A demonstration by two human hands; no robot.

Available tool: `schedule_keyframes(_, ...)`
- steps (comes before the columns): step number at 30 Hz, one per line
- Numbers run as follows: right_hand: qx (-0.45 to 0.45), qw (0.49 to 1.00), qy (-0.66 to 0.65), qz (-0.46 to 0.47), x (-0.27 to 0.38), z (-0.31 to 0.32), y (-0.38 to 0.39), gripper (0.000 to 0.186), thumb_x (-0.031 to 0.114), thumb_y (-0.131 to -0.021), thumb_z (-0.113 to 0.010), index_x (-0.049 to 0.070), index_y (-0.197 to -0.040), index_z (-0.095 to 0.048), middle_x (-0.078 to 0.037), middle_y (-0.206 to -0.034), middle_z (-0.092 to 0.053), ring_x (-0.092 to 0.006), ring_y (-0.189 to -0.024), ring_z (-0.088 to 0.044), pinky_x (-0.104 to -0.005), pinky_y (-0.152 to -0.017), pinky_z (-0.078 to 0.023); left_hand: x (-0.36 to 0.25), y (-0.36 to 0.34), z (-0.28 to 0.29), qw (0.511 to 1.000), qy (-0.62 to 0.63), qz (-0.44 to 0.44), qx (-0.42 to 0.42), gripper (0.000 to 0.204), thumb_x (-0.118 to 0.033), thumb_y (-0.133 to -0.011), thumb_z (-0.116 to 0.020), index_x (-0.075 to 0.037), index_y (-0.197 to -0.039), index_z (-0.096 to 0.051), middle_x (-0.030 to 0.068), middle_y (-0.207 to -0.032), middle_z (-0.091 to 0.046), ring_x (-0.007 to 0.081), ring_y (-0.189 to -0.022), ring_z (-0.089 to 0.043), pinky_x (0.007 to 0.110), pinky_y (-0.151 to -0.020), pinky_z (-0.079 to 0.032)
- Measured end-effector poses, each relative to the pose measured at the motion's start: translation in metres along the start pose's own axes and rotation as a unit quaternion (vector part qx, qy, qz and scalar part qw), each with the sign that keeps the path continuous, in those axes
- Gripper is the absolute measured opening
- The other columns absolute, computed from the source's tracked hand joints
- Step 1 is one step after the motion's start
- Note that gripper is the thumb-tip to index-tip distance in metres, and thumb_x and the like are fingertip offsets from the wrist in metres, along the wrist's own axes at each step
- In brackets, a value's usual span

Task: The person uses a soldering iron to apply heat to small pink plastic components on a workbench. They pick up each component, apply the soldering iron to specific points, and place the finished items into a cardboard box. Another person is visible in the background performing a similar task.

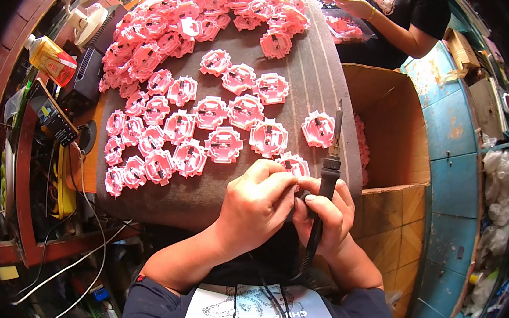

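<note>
My right hand [329, 218] is closed around a soldering iron [330, 173], which has a black grip and a thin metal tip pointing away from me. Its cord hangs down over my shirt. My left hand [255, 201] is pinched shut, fingertips meeting those of my right; whatever lies between them is hidden. Just beyond the fingers is a partly covered pink plastic part [294, 163]. Another pink plastic part [318, 129] lies beside the iron's tip. Loose rows of similar pink parts [210, 112] with small dark pieces in them spread across the table to the left.
A big heap of pink parts [148, 57] fills the far left of the brown table [201, 206]. An open cardboard box [389, 129] stands right of it. Another person's arm [395, 33] reaches over a tray at the far right. A phone [54, 112] leans at the left.
</note>
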State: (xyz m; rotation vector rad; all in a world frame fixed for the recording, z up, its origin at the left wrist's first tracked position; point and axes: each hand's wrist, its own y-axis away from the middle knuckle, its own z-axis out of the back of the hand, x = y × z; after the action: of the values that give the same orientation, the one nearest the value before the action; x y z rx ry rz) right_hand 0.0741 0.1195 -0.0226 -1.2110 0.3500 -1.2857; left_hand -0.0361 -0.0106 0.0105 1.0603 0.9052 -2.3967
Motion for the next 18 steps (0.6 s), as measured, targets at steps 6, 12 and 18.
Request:
schedule_keyframes(6, 0.010, 0.999, -0.040, -0.004, 0.000, 0.017, 0.003, 0.037, 0.008, -0.091, -0.077, 0.003, -0.122, -0.058, -0.018, -0.103, -0.074, -0.0314, -0.075, -0.070, -0.0406, -0.068, -0.056, -0.002, 0.000, -0.001, 1.000, -0.009, 0.020, 0.006, 0.014, -0.002, -0.086, -0.078, -0.003, -0.100, -0.074, 0.0141, -0.096, -0.069, 0.0313, -0.079, -0.072, 0.040, -0.068, -0.059)
schedule_keyframes(12, 0.003, 1.000, -0.019, -0.005, 0.004, 0.054, 0.021, 0.073, 0.062, -0.102, -0.060, 0.000, -0.139, -0.054, -0.021, -0.102, -0.068, -0.0326, -0.079, -0.067, -0.0434, -0.068, -0.056, -0.004, -0.003, 0.001, 0.999, -0.043, 0.005, 0.006, 0.012, 0.003, -0.086, -0.079, 0.000, -0.098, -0.075, 0.0115, -0.094, -0.068, 0.0147, -0.064, -0.068, 0.029, -0.057, -0.054)
schedule_keyframes(18, 0.041, 0.995, -0.064, -0.059, 0.022, 0.077, 0.021, 0.036, 0.026, -0.094, -0.080, 0.000, -0.115, -0.066, -0.014, -0.090, -0.064, -0.0278, -0.067, -0.062, -0.0378, -0.058, -0.052, -0.008, -0.005, 0.002, 0.998, -0.059, -0.020, 0.011, 0.013, 0.002, -0.087, -0.078, 0.000, -0.099, -0.074, 0.0136, -0.097, -0.069, 0.0218, -0.067, -0.069, 0.033, -0.060, -0.055)
